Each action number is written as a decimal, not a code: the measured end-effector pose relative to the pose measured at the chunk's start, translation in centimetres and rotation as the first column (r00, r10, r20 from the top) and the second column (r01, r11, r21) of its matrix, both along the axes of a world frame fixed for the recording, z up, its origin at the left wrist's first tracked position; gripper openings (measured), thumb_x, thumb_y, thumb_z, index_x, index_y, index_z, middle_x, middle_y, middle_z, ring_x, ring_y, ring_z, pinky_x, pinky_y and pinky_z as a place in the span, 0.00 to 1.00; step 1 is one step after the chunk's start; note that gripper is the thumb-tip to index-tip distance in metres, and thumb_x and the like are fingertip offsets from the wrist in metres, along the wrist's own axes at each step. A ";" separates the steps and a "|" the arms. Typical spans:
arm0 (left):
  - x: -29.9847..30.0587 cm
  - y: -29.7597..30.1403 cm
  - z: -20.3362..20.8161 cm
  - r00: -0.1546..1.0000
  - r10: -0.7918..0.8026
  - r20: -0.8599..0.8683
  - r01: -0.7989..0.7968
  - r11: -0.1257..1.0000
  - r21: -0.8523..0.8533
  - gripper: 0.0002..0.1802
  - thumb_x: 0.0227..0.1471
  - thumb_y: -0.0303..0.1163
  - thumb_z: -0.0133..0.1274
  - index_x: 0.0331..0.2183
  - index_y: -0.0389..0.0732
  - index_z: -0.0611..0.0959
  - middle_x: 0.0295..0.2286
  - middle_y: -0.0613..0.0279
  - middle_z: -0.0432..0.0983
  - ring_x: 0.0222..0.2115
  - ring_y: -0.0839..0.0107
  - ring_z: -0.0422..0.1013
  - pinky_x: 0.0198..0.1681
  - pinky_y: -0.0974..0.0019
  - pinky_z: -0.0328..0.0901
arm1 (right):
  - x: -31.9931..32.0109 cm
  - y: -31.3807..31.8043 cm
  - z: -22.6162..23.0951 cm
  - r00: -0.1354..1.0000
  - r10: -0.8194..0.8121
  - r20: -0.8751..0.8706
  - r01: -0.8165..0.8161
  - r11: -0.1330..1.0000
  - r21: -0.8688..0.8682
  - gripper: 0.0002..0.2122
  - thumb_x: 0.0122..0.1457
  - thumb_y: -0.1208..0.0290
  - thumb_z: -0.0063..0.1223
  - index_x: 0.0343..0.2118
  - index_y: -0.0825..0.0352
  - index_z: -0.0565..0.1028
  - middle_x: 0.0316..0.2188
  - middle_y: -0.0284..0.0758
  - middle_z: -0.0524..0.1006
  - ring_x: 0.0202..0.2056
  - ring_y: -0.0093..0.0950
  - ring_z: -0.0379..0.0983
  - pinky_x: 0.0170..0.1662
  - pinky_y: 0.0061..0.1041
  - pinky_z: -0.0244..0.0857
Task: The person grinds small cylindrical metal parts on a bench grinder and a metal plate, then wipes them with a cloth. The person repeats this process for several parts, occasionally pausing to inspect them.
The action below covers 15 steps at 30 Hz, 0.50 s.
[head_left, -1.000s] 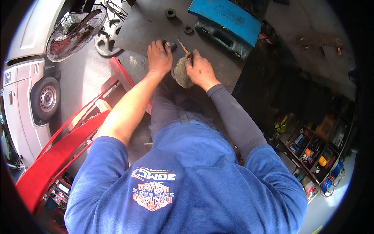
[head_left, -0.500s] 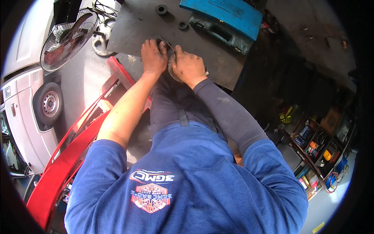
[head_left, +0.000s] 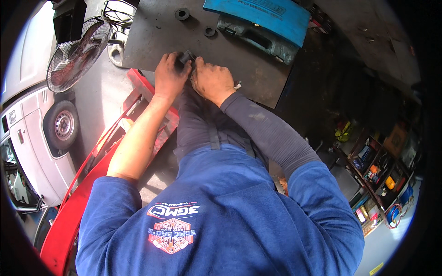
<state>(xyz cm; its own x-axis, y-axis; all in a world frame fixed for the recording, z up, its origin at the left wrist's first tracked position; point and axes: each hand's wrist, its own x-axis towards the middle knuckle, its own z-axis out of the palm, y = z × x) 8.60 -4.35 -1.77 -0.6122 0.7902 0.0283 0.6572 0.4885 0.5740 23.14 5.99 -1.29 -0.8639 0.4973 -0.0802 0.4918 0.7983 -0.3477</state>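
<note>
Flat, dark worktop point(head_left: 156, 39) carries thick black rings point(head_left: 183, 19). Near its front edge, left hand point(head_left: 169, 79) has its fingers closed around a dark, dull cylinder point(head_left: 185, 57); what right hand point(head_left: 213, 82) grips, one cannot tell.

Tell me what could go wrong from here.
The dark cylindrical part could slip from the left hand.
The right hand's fingers sit close beside that part, so a slip might knock or scrape them.
The dark case lies near the tabletop's right edge; a bump might send it over.
</note>
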 end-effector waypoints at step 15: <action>-0.9 0.6 0.9 0.998 0.005 0.063 0.000 0.997 -0.079 0.24 0.53 0.40 0.70 0.48 0.36 0.88 0.42 0.44 0.84 0.43 0.41 0.81 0.48 0.47 0.75 | -0.7 1.9 0.2 0.996 0.081 -0.036 -0.083 0.994 -0.066 0.08 0.68 0.65 0.53 0.41 0.64 0.74 0.30 0.44 0.86 0.31 0.43 0.88 0.33 0.41 0.81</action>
